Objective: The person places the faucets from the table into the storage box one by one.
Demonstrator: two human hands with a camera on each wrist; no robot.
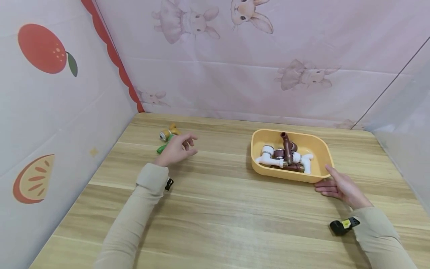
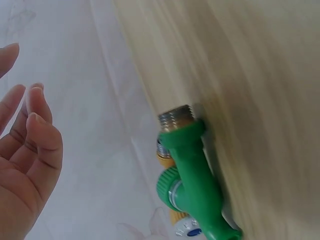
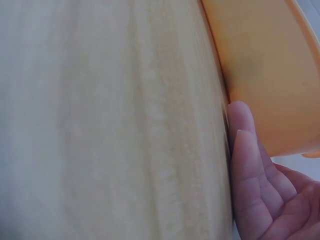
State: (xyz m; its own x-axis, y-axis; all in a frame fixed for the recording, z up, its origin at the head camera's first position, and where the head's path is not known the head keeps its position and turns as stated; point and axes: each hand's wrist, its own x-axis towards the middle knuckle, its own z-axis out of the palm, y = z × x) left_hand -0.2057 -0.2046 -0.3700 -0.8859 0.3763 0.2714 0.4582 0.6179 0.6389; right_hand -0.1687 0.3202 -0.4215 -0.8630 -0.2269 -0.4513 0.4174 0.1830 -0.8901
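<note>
My left hand [image 1: 176, 149], fingers loosely bent and holding nothing, hovers over the far left of the table. Close by lies a green plastic tap [image 2: 192, 170] with a metal threaded end, partly covered by that hand in the head view. Just behind it is a yellow tap [image 1: 166, 133]. At the right, my right hand [image 1: 342, 186] holds the near right corner of a yellow plastic basin [image 1: 322, 149], thumb on the rim and fingers low against the outer wall. White taps [image 1: 268, 156] and brown taps [image 1: 287, 147] lie jumbled inside the basin.
The wood-grain table [image 1: 215, 216] meets a pink rabbit-print curtain [image 1: 228, 82] at the back. A white fruit-print sheet [image 1: 67, 112] borders the left side, and a pale sheet [image 1: 410, 123] the right. Each wrist carries a black strap.
</note>
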